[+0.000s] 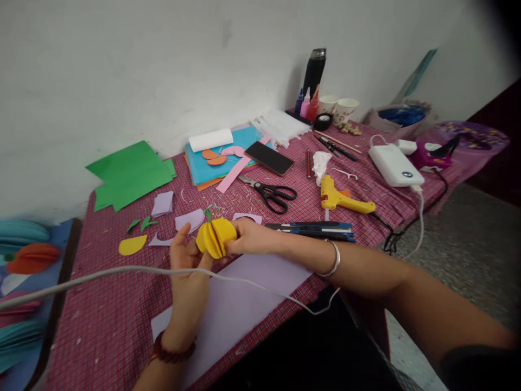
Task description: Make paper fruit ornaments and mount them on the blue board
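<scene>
A yellow folded paper ball [215,236] with a small green stem is held between both hands above a lilac paper sheet [240,304]. My left hand [186,266] cups it from below and the left, thumb raised, fingers curled on its edge. My right hand [254,237] pinches its right side. A silver bangle sits on the right wrist, a dark bead bracelet on the left.
On the red checked tablecloth [106,326] lie black scissors [273,194], a yellow glue gun [342,200], a phone [268,158], green paper [130,174], coloured sheets [220,157], a white power bank [394,165], a yellow leaf cutout [132,245]. A white cable [122,270] crosses in front.
</scene>
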`<state>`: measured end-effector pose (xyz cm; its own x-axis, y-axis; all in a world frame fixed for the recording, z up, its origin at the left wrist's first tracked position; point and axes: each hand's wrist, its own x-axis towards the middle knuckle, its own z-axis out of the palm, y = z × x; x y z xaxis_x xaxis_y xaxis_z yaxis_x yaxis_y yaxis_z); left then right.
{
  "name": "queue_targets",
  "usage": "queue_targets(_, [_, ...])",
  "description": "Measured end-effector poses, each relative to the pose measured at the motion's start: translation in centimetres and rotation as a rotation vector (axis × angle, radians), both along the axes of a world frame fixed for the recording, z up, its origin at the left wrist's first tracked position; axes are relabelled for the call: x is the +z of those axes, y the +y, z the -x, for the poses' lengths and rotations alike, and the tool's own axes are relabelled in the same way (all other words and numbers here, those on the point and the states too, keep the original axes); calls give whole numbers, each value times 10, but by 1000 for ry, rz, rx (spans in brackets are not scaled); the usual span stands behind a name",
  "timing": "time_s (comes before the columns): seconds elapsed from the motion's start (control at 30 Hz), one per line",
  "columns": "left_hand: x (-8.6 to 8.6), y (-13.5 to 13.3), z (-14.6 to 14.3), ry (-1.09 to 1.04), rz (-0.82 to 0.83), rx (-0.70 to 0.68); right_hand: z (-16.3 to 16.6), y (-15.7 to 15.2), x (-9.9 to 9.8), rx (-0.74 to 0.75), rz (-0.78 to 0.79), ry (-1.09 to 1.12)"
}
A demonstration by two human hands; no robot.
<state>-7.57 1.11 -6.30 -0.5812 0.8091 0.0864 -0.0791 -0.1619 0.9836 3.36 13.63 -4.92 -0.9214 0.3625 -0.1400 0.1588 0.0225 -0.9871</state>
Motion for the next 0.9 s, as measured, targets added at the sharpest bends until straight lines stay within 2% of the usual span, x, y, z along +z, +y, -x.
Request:
queue_targets(0.13, [-2,-6,4,67,-14,60,0,2,-2,-6,13,37])
queue_targets(0.33, [-7,-9,10,96,91,-26,-1,3,-3,-7,-16,81])
queue_targets(0.5, [-8,-8,9,118,132,4,-2,3,-7,56,-28,132])
queue_targets(0.73, [-5,-10,4,126,93,47,-3,0,-7,91,-6,175])
queue_targets(0.9, [6,-17,0,192,10,17,-6,0,-2,155,-7,180])
